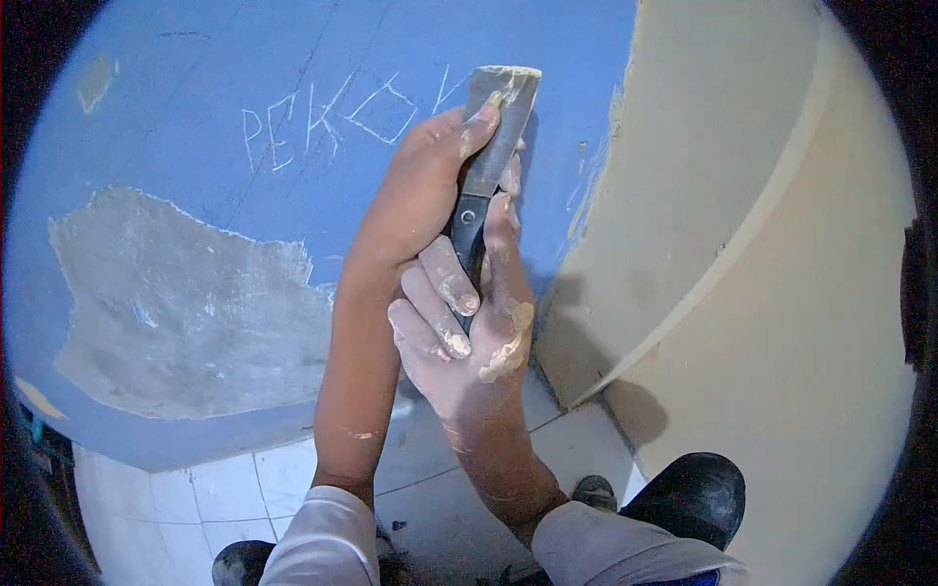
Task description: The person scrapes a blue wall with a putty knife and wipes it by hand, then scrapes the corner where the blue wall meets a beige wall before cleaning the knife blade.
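A putty knife (pixel 504 137) with a black riveted handle points up in front of the blue wall (pixel 391 39). Pale putty is smeared along the tip of its metal blade. My right hand (pixel 479 342) is closed round the handle, with whitish putty stuck to the fingers and the base of the thumb. My left hand (pixel 435 156) grips the blade from the left side, its thumb pressed flat on the metal near the tip. The other left fingers are mostly hidden behind the blade.
A grey patch (pixel 186 303) of bared plaster marks the wall at left, with scratched letters (pixel 332 117) above. A beige wall surface (pixel 723 195) with a raised curved edge stands at right. White floor tiles (pixel 225 488) and dark footwear (pixel 689 498) show below.
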Available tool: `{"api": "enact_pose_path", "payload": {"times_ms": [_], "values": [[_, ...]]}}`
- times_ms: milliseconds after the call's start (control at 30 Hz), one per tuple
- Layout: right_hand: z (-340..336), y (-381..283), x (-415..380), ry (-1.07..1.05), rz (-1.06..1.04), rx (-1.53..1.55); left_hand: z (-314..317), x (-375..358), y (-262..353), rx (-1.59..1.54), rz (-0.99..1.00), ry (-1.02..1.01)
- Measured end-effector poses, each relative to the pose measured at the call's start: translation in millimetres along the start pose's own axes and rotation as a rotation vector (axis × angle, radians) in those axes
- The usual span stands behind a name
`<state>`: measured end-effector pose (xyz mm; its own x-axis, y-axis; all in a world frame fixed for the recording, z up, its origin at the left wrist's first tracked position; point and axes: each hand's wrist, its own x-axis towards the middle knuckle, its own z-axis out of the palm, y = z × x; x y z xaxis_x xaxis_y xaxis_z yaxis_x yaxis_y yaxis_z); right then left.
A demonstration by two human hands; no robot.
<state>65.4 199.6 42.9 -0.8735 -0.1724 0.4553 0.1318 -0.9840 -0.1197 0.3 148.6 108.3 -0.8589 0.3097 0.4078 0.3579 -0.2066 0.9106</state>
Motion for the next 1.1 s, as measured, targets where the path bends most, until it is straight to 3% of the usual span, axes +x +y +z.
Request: {"api": "enact_pose_path", "payload": {"times_ms": [167, 467, 1000, 1100], "values": [[-4.4, -2.1, 0.3, -0.008, 0.019, 0.015, 0.2, 0.7, -8.1, -0.004, 0.051, -0.004], [-6.7, 4.3, -11.7, 0.041, 0.113, 0.083, -3.9, -18.1, -10.8, -0.04, -0.033, 0.05], [-21.4, -1.8, 1.8, -0.056, 0.122, 0.508, -3.0, 1.7, -10.5, 0.283, 0.095, 0.001], [-24.8, -4.3, 6.8, -0.162, 0.165, 0.533, -0.7, 5.5, -10.2, 0.296, 0.111, 0.022]]}}
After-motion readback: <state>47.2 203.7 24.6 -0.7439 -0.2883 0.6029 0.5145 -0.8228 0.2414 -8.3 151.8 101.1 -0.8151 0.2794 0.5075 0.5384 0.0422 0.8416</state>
